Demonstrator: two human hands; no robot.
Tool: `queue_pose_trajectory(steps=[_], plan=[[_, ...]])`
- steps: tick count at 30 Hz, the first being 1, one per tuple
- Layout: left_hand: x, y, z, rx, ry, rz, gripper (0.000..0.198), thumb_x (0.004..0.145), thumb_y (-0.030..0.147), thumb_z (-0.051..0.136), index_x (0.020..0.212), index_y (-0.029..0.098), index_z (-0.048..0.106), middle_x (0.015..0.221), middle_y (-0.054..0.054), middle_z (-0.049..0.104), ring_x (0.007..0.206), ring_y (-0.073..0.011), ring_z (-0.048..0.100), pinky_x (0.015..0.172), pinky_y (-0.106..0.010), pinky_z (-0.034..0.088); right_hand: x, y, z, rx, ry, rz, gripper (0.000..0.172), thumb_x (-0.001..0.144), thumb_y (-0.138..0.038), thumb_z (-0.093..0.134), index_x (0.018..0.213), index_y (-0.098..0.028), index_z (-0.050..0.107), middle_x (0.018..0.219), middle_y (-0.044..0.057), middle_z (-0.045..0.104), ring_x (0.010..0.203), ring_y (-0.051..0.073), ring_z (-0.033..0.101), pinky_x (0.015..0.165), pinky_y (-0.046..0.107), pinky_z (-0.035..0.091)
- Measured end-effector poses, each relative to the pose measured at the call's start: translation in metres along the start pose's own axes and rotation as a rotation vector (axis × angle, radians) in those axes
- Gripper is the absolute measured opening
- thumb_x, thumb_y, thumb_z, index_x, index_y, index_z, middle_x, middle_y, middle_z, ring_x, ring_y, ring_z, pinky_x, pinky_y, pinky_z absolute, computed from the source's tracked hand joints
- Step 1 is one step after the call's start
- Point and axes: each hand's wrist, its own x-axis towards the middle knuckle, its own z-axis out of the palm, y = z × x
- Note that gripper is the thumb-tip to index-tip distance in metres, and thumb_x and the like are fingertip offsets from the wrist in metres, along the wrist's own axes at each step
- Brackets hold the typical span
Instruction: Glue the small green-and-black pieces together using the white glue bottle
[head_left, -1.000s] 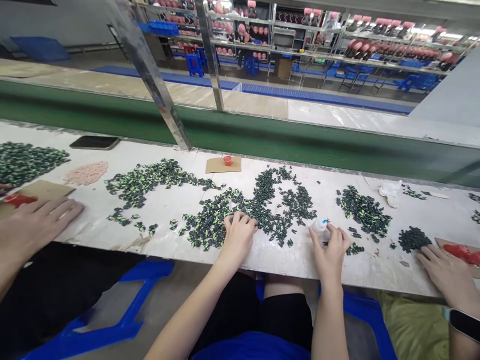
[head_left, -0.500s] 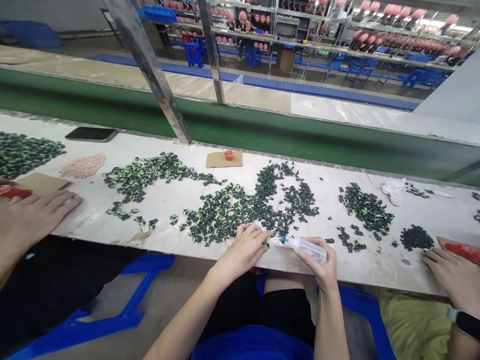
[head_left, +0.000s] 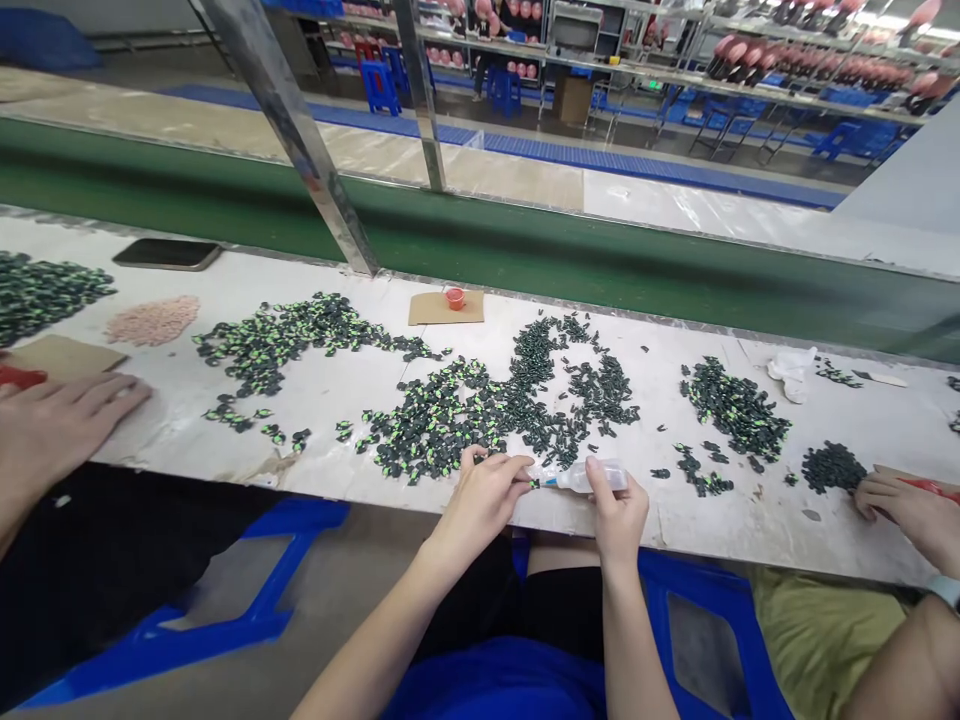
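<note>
Squeeze bottle (head_left: 576, 477): clear body, blue nozzle (head_left: 550, 483); lies nearly level above the front edge of the bench (head_left: 322, 388), nozzle pointing left.
Right hand (head_left: 622, 508): closed around the bottle, thumb on top of the body.
Left hand (head_left: 484, 488): fingers narrow, pinching a small dark-and-green piece (head_left: 535, 484) at the tips; nozzle just beside the piece, contact cannot be told.
Main pile (head_left: 424, 425): dark-and-green pieces, directly behind and left of the left hand.
Dark pieces (head_left: 534, 365): adjoin the main pile on its right, spreading toward the bench's back edge.
Red cup (head_left: 454, 298): on a cardboard piece (head_left: 426, 311) near the back edge.
Left side of bench: another dark-and-green pile (head_left: 300, 335), a pink pile (head_left: 154, 321), and a phone (head_left: 166, 254) by the back edge.
Right side of bench: dark-and-green pile (head_left: 739, 410), black pile (head_left: 831, 467), crumpled white item (head_left: 791, 372) toward the back edge.
Co-workers: one hand (head_left: 64, 425) at the front edge, far left; another (head_left: 909, 508) at far right, beside the black pile.
Behind bench: green strip (head_left: 600, 258) along the back edge.
</note>
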Motion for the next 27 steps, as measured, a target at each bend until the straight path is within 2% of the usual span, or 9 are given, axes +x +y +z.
queue_pose_trajectory(steps=[16, 27], plan=[[0.0026, 0.0053, -0.0041, 0.009, -0.022, -0.061, 0.014, 0.083, 0.010, 0.059, 0.089, 0.022, 0.063, 0.086, 0.000, 0.076, 0.085, -0.0177, 0.068, 0.098, -0.043, 0.027, 0.0007, -0.0019, 0.0039, -0.023, -0.033, 0.018, 0.042, 0.068, -0.053, 0.067, 0.051, -0.016, 0.056, 0.047, 0.000, 0.054, 0.048, 0.013, 0.047, 0.047, 0.026, 0.040], [0.0021, 0.0029, -0.0010, 0.019, 0.002, -0.044, 0.012, 0.083, 0.011, 0.059, 0.086, 0.022, 0.063, 0.085, -0.001, 0.076, 0.084, -0.0183, 0.068, 0.098, -0.044, 0.028, -0.0011, -0.0027, 0.0051, -0.024, 0.012, 0.016, 0.041, 0.067, -0.052, 0.068, 0.053, -0.015, 0.060, 0.048, 0.001, 0.057, 0.048, 0.015, 0.050, 0.047, 0.026, 0.041]])
